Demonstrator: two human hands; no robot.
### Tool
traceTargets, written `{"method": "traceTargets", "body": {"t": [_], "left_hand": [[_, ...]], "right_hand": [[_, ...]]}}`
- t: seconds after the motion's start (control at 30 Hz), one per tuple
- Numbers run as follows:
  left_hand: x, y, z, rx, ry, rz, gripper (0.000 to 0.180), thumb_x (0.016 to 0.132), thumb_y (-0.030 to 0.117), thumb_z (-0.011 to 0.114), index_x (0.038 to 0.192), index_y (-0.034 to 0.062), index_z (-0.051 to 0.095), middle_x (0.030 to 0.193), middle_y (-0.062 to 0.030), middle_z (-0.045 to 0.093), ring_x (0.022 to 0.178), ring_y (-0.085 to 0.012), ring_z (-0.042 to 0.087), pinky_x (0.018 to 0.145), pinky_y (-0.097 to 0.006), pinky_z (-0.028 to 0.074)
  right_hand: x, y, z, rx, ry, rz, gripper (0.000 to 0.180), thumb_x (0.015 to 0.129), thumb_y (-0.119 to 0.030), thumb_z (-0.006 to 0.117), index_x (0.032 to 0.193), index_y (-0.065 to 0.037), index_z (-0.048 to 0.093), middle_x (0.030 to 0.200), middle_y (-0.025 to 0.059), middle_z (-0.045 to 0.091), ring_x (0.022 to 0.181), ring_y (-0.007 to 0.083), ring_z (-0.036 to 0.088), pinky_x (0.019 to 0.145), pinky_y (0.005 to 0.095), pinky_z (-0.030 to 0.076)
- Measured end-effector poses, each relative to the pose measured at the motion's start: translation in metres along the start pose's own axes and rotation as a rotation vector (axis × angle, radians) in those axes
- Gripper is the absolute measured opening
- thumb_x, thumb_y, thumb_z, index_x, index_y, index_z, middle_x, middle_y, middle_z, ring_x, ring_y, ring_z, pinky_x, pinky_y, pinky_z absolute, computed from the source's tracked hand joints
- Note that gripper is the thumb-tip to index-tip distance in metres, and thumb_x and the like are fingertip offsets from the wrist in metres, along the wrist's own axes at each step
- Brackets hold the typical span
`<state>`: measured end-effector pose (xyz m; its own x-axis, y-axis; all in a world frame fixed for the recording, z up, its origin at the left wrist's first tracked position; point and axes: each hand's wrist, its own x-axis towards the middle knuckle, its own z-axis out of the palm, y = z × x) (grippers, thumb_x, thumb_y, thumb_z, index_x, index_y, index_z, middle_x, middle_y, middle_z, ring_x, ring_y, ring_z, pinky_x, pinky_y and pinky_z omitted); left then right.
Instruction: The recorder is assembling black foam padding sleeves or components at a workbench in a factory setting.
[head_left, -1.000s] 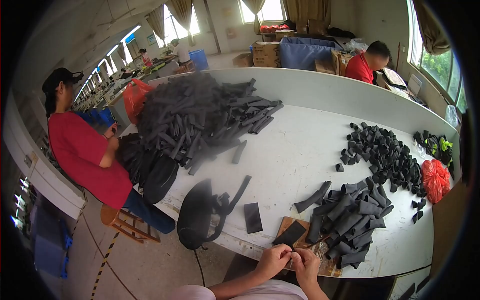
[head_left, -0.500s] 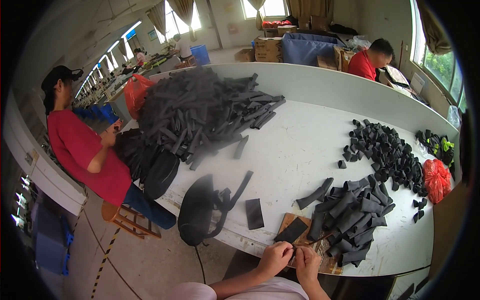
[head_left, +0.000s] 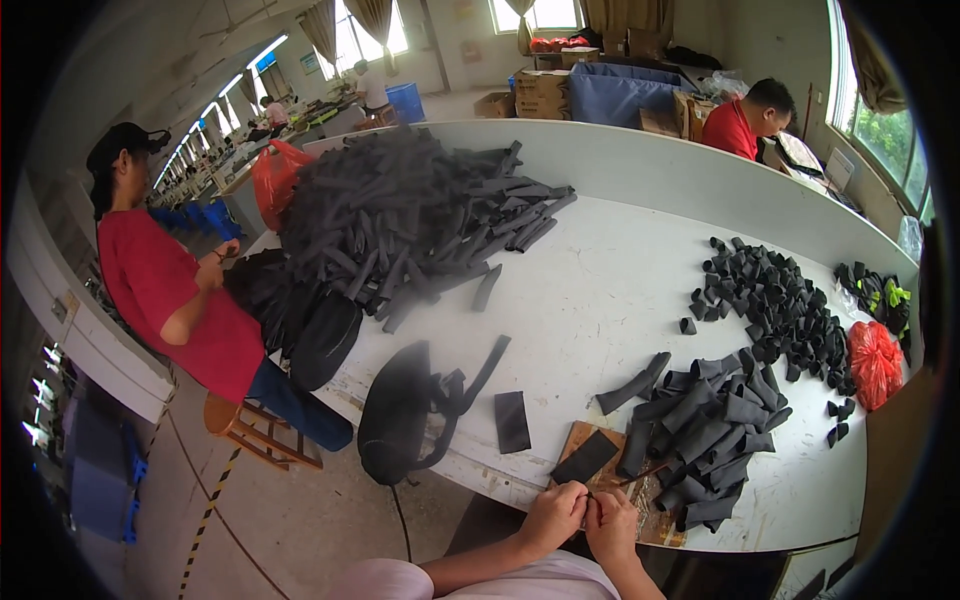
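Note:
My left hand and my right hand meet at the table's near edge, fingers pinched together. Something small and dark shows between the fingertips, mostly hidden by them. Just beyond my hands a flat black rectangular piece lies on a worn brown board. A thin brown stick-like thing slants up from beside my right hand toward a heap of black fabric-like tubes. Left of the board lies another flat black rectangle.
A large pile of black strips covers the table's far left. Short black rings are heaped at the right beside a red plastic bag. A black rounded object with straps sits at the left edge. A person in red is at the left.
The view has shifted slightly. My hands stay together at the same place, with the fingers moved only a little. The person at the left has shifted their hands.

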<state>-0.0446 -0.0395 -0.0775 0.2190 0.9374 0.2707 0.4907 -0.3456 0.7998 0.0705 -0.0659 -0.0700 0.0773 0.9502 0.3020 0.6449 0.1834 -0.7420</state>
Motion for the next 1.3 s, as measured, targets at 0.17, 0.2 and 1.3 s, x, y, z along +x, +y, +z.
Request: {"method": "traceTargets", "body": {"t": [0.17, 0.2, 1.3], "left_hand": [[-0.004, -0.002, 0.002, -0.291, -0.111, -0.268, 0.009, 0.075, 0.004, 0.060, 0.079, -0.0021, 0.055, 0.067, -0.0097, 0.061, 0.055, -0.0164, 0.059, 0.048, -0.027, 0.046], [-0.006, -0.003, 0.002, -0.462, -0.205, -0.450, 0.009, 0.074, 0.004, 0.059, 0.078, -0.0028, 0.056, 0.066, -0.0100, 0.061, 0.056, -0.0160, 0.059, 0.050, -0.028, 0.047], [0.011, 0.001, -0.009, -0.724, -0.126, -0.578, 0.022, 0.068, -0.007, 0.053, 0.088, 0.0010, 0.049, 0.070, -0.0009, 0.050, 0.057, -0.0070, 0.047, 0.045, -0.020, 0.036]], "right_hand": [[-0.002, -0.005, -0.004, 0.019, 0.074, 0.077, 0.005, 0.068, 0.004, 0.054, 0.073, 0.003, 0.057, 0.067, 0.0168, 0.054, 0.059, 0.0331, 0.054, 0.053, 0.0371, 0.044], [-0.004, -0.005, -0.005, 0.020, 0.070, 0.076, 0.005, 0.068, 0.004, 0.054, 0.073, 0.003, 0.057, 0.067, 0.0168, 0.054, 0.059, 0.0331, 0.054, 0.053, 0.0371, 0.044], [-0.010, 0.027, -0.007, 1.550, -0.288, 0.814, 0.006, 0.075, -0.007, 0.065, 0.073, -0.004, 0.060, 0.066, -0.0013, 0.053, 0.056, 0.0074, 0.045, 0.050, 0.0201, 0.036]]}}
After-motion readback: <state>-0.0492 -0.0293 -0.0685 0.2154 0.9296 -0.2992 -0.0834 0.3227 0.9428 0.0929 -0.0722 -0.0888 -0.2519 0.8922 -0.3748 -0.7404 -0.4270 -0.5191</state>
